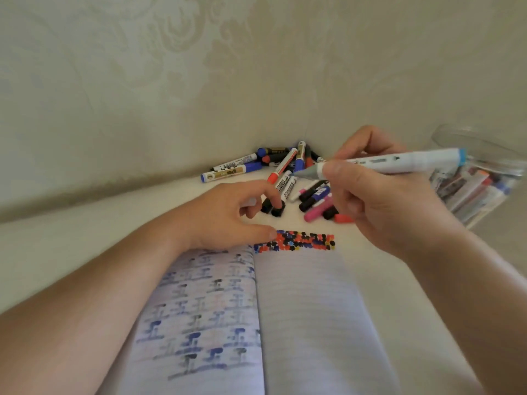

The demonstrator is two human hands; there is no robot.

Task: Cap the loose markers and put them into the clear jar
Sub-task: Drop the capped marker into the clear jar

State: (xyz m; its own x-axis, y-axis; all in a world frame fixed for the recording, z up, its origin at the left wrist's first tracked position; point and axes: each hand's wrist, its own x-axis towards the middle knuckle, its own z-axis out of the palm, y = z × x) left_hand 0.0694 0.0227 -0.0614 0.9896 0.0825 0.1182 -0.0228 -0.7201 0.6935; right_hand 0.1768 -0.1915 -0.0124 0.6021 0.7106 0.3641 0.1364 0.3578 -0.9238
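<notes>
R hand (382,201) grips 1 white marker (393,162); L hand (228,215) relaxed, empty; 1 jar (479,178).

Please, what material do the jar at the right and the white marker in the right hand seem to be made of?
The jar looks like clear plastic or glass: markers show through its wall and its rim glints; which one I cannot tell. The white marker, held by the right hand, seems smooth matte plastic with a grey cap and a blue band.
</notes>
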